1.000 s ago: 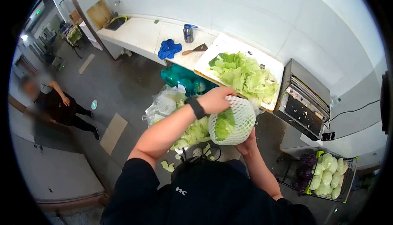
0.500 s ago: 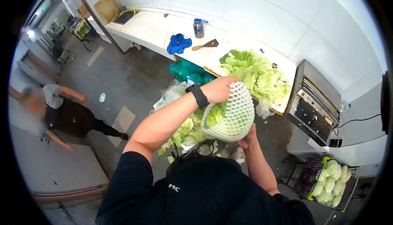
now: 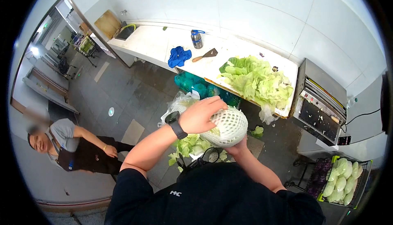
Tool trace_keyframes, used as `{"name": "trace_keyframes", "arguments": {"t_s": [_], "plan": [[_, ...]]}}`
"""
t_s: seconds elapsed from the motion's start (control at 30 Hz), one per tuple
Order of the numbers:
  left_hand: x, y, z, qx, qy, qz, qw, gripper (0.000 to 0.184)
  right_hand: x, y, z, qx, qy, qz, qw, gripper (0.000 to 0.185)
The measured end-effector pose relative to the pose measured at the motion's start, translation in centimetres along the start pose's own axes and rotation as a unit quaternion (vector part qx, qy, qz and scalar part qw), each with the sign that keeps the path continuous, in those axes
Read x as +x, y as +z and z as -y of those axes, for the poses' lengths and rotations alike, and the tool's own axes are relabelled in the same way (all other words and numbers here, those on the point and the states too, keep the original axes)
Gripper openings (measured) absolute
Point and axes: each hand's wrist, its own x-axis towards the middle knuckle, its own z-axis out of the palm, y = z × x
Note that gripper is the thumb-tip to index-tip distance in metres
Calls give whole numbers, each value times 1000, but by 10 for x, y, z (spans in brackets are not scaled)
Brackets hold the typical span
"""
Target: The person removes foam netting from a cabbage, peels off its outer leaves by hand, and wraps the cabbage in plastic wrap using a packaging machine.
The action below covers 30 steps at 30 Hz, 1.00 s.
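Note:
A round cabbage in a white foam net (image 3: 229,126) is in front of my chest, with pale green leaf showing at its left side. My left hand (image 3: 200,114), a black watch on its wrist, lies over the upper left of the bundle with fingers bent at the net's edge. From below and the right, my right hand (image 3: 238,147) cups the bundle; its fingers are partly hidden. Loose cabbage leaves (image 3: 258,79) are heaped on the counter beyond. More leaves (image 3: 192,145) lie below my left forearm, beside a clear plastic bag (image 3: 179,103).
On the white counter (image 3: 151,40) are a blue cloth (image 3: 179,56), a bottle (image 3: 197,40) and a scraper (image 3: 206,55). A metal wrapping machine (image 3: 317,102) stands right, above a cart of wrapped vegetables (image 3: 343,182). Another person (image 3: 82,147) is at left. Teal bags (image 3: 198,86) sit under the counter.
The netted cabbage has come lower and turned, with the net now drawn closer around it. My left hand has shifted from the net's top edge to its left side. The other person has come nearer.

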Motion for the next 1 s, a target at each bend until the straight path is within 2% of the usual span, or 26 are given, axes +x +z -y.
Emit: {"name": "trace_keyframes", "arguments": {"t_s": [0.03, 0.1, 0.13, 0.17, 0.2, 0.27, 0.33, 0.4, 0.43, 0.47, 0.5, 0.53, 0.57, 0.6, 0.63, 0.7, 0.73, 0.8, 0.83, 0.87, 0.9, 0.93, 1.0], "plan": [[-3, 8, 12, 20, -9, -16, 1000, 28, -3, -5, 8, -32, 23, 58, 998, 72], [2, 17, 25, 39, -15, -30, 999, 28, -3, -12, 13, -62, 37, 56, 996, 77], [6, 25, 29, 30, 17, -88, 996, 27, -4, -15, 15, -91, 51, 53, 993, 83], [10, 27, 27, 20, 48, -146, 988, 26, -5, 2, 11, -133, 33, -1, 991, 89], [11, 26, 25, 17, 51, -143, 988, 26, -3, 2, 8, -132, 29, -3, 991, 89], [6, 20, 20, 36, 57, -175, 982, 23, 4, -3, 7, -49, -13, 42, 998, 76], [-16, 15, 24, 192, 148, -142, 960, 22, 1, 0, 17, -48, -45, 27, 997, 77], [-41, 7, 23, 234, 248, -132, 931, 25, -3, 9, 30, -47, -92, 0, 995, 79], [-51, 7, 25, 210, 262, -140, 931, 25, -3, 21, 35, -62, -128, -50, 989, 81], [-64, 6, 26, 233, 260, -142, 926, 22, -2, 22, 40, -60, -137, -51, 987, 81], [-73, 5, 29, 268, 231, -157, 922, 16, -1, 22, 46, -51, -158, -16, 986, 86], [-89, 4, 41, 281, 163, -145, 934, 17, -1, 21, 52, -43, -179, 21, 983, 92], [-103, 5, 58, 279, 94, -161, 942, 20, -2, 15, 64, 56, -137, 36, 988, 93], [-115, 8, 77, 275, 24, -177, 945, 22, -3, 18, 71, 55, -141, 38, 988, 93], [-127, 10, 93, 273, 29, -177, 945, 22, -3, 23, 77, 33, -144, 61, 987, 94], [-153, 20, 129, 210, -144, -198, 947, 26, -5, 30, 84, -17, -152, 107, 982, 95], [-168, 28, 154, 209, -139, -201, 947, 26, -6, 30, 85, -20, -155, 108, 982, 95], [-193, 49, 198, 143, -233, -126, 954, 33, -11, 28, 83, -27, -144, 113, 983, 95], [-194, 59, 208, 122, -302, -90, 941, 45, -11, 32, 80, -25, -144, 111, 983, 95], [-196, 63, 203, 145, -314, -49, 937, 61, -11, 39, 78, -46, -152, 83, 984, 95], [-191, 58, 207, 189, -323, 100, 922, 67, -10, 43, 77, -66, -161, 57, 983, 95], [-182, 51, 214, 229, -324, 245, 885, 73, -8, 44, 76, -66, -162, 57, 983, 95], [-127, 42, 193, 60, -299, 146, 941, 77, -8, 47, 68, -122, -192, 52, 972, 95]]}}
